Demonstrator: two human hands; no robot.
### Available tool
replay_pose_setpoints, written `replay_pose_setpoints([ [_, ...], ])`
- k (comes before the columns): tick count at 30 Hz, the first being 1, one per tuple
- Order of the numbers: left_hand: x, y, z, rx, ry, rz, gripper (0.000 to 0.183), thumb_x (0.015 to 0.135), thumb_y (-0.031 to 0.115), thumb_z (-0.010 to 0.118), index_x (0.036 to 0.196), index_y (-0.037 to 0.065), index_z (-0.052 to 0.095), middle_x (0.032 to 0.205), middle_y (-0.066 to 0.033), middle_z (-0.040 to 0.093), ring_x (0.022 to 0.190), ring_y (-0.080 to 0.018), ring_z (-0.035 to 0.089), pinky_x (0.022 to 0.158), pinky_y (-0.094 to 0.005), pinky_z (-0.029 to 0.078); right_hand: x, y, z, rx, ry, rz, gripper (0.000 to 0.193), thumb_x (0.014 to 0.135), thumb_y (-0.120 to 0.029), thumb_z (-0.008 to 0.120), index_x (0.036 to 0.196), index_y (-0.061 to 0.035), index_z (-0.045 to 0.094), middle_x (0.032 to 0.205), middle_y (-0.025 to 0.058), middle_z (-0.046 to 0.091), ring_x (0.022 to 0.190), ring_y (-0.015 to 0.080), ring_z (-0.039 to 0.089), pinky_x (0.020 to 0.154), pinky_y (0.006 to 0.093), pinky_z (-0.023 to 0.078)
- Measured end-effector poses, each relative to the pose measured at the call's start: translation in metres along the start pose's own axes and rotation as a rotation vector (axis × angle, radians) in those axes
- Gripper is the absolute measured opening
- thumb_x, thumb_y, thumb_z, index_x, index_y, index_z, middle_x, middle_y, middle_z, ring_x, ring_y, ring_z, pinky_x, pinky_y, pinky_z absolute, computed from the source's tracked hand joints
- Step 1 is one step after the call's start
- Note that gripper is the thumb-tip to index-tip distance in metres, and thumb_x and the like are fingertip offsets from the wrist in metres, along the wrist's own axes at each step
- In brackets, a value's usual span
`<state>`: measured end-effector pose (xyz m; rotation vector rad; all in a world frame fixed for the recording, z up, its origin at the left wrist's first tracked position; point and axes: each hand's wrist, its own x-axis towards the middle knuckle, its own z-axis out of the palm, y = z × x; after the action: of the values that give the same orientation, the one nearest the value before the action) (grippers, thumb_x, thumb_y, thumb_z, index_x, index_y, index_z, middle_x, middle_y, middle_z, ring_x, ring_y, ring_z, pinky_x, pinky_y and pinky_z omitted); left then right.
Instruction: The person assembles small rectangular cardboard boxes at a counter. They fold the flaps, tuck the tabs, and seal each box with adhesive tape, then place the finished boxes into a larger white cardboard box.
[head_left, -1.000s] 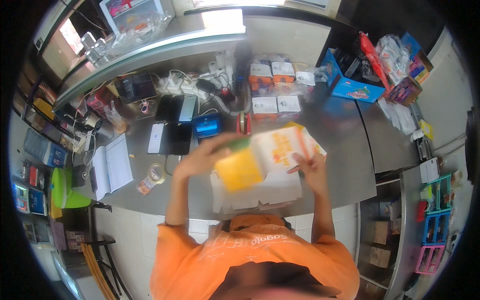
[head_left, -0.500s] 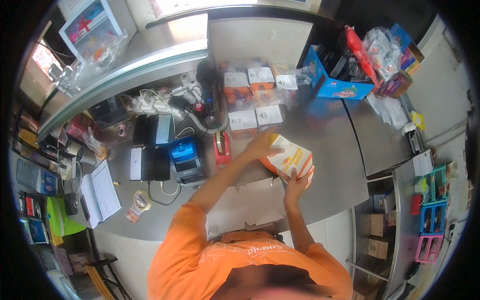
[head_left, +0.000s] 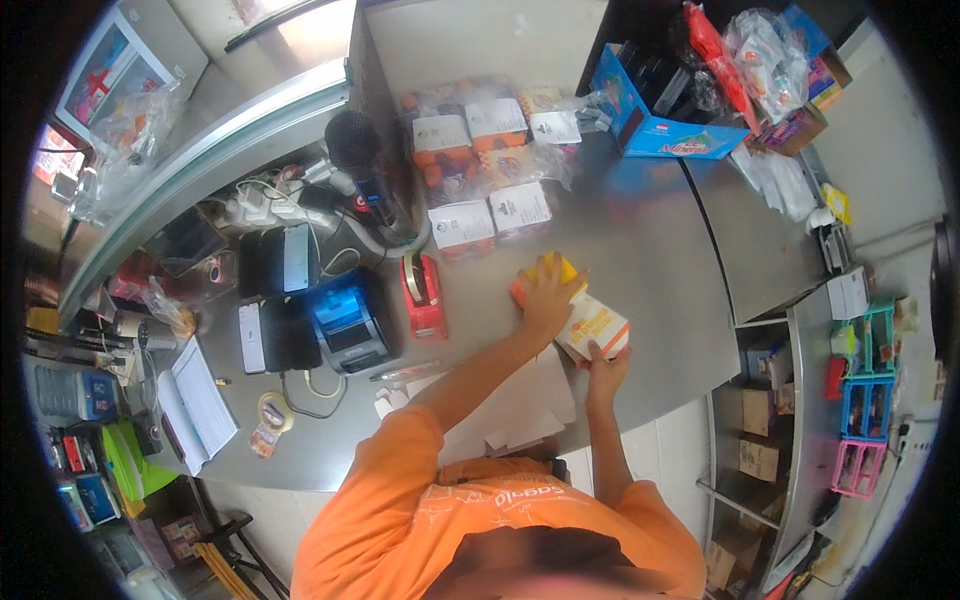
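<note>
A small white, orange and yellow carton (head_left: pixel 594 324) is held between my two hands above the steel counter. My left hand (head_left: pixel 548 300) lies over its far left end, with fingers spread across the yellow and orange part. At the near right corner, my right hand (head_left: pixel 606 368) grips the carton with the thumb on its printed face. Flat sheets of pale cardboard (head_left: pixel 535 405) lie below my left forearm at the counter's front edge. A red tape dispenser (head_left: pixel 425 300) stands left of my left hand.
Plastic-wrapped packs with white labels (head_left: pixel 462 226) are grouped at the back. To their right stands a blue box (head_left: pixel 672 138) filled with goods. A blue-and-black label printer (head_left: pixel 350 325), phones (head_left: pixel 252 338) and an open notebook (head_left: pixel 196 400) occupy the left side.
The carton has tilted and turned in my hands. My left hand has shifted further over its yellow end; my right hand stays at the near corner. The whole view has shifted slightly.
</note>
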<state>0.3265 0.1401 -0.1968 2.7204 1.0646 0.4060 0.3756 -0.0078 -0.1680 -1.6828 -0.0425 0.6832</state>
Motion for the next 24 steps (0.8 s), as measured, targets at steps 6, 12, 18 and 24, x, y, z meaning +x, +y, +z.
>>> replay_pose_setpoints([
  [6, -0.012, -0.001, 0.016, -0.005, 0.075, 0.021, 0.072, 0.078, 0.033, 0.074, 0.143, 0.039, 0.045, 0.153, -0.0201, 0.031, 0.137, -0.0402, 0.029, 0.097, -0.0648, 0.028, 0.015, 0.004, -0.005, -0.922, 0.186, -0.570, 0.064, 0.084, -0.012, 0.073, 0.139, -0.0025, 0.042, 0.140, 0.0246, 0.044, 0.135, 0.0381, 0.039, 0.110, 0.0508, 0.031],
  [12, -0.006, -0.007, 0.009, 0.126, 0.072, -0.059, 0.072, 0.079, 0.041, 0.071, 0.145, 0.038, 0.042, 0.154, -0.0159, 0.035, 0.137, -0.0374, 0.032, 0.102, -0.0642, 0.027, 0.063, 0.016, -0.004, -1.330, -0.330, -0.815, 0.061, 0.100, -0.042, 0.049, 0.153, -0.0159, 0.033, 0.157, 0.0121, 0.032, 0.146, 0.0295, 0.028, 0.118, 0.0519, 0.018],
  [18, -0.013, -0.037, -0.010, -0.014, -0.038, -0.111, 0.079, 0.080, 0.043, 0.070, 0.150, 0.035, 0.035, 0.157, -0.0161, 0.029, 0.140, -0.0375, 0.030, 0.101, -0.0645, 0.028, 0.076, 0.036, 0.012, -1.351, -0.324, -0.968, 0.055, 0.103, -0.041, 0.039, 0.153, -0.0195, 0.032, 0.159, 0.0119, 0.029, 0.148, 0.0279, 0.024, 0.119, 0.0544, 0.015],
  [24, -0.043, -0.051, -0.023, 0.066, -0.041, -0.196, 0.081, 0.082, 0.045, 0.069, 0.153, 0.032, 0.031, 0.157, -0.0212, 0.023, 0.143, -0.0362, 0.026, 0.105, -0.0706, 0.021, 0.085, 0.019, 0.020, -1.285, -0.639, -0.994, 0.062, 0.099, -0.046, 0.045, 0.153, -0.0185, 0.033, 0.160, 0.0116, 0.027, 0.149, 0.0281, 0.021, 0.118, 0.0569, 0.013],
])
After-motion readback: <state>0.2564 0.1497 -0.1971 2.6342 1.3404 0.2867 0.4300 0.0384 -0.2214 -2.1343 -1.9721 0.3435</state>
